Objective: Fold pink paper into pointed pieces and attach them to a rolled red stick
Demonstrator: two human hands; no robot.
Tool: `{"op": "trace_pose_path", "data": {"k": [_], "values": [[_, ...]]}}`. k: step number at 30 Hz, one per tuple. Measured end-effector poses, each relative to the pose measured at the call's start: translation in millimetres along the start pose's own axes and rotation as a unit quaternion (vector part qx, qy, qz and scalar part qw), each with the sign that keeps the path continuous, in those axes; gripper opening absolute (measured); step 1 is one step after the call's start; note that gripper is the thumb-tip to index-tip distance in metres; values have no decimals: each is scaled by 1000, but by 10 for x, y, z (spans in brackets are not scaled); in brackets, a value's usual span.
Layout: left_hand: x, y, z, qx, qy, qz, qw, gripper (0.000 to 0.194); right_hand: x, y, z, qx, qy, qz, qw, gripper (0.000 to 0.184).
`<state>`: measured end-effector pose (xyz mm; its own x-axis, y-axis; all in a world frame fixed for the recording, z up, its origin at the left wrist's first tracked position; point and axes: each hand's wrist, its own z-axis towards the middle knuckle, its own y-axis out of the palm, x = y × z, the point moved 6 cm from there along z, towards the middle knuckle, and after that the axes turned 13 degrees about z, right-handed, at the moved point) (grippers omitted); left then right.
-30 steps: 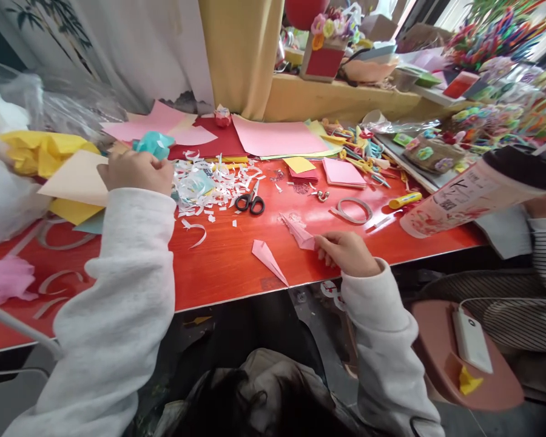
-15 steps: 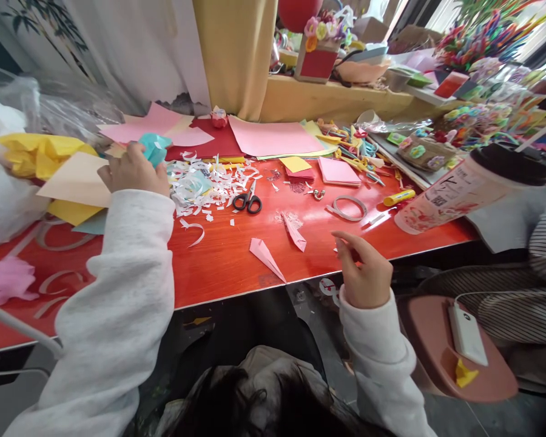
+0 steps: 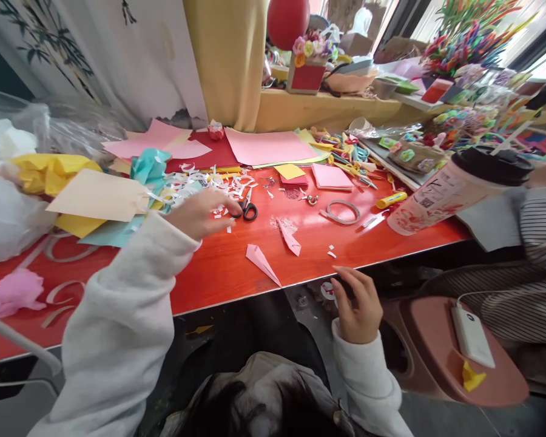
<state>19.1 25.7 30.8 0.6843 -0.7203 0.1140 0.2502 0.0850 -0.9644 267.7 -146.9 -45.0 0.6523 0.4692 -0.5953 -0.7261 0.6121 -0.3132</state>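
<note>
We make the upper folded pink paper [image 3: 289, 238] the middle of our clock. It lies on the red desk [image 3: 200, 285], its thin tip toward 11 o'clock. The lower folded pink paper [image 3: 262, 266] is just beside it at 8 o'clock, and its thin tip is by the desk's front edge.

Our left hand [image 3: 202, 213] is out near 9 o'clock, back up. Its arm slants up toward 1 o'clock, then the hand bends so the fingers aim at 3 o'clock. The thumb and pointer are apart, with nothing between them. The tips are by the black scissors [image 3: 250, 211], at 10 o'clock, but we can't tell if they touch.

Our right hand [image 3: 360, 304] is at 4 o'clock, by the front edge. Its arm leans toward 11 o'clock, and its fingers are a bit curled, with a gap between thumb and pointer. It holds nothing.

White paper bits [image 3: 188, 185] make a messy heap at 10 o'clock, past the scissors. A pale ring [image 3: 357, 212] sits at 2 o'clock.
</note>
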Motion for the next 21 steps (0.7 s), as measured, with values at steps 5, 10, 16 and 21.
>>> {"op": "trace_pose_path", "data": {"k": [5, 10, 16, 21], "values": [[365, 495, 49, -192, 6, 70, 979, 38, -217, 316, 184, -144, -51, 11, 988, 31], [365, 554, 78, -187, -1, 57, 981, 21, -220, 689, 435, -269, -102, -57, 956, 31], [92, 388, 157, -108, -78, -1, 991, 26, 22, 799, 524, -319, -90, -124, 935, 31], [40, 379, 338, -7, -167, -12, 986, 25, 159, 684, 587, -260, -72, -145, 952, 27]]}}
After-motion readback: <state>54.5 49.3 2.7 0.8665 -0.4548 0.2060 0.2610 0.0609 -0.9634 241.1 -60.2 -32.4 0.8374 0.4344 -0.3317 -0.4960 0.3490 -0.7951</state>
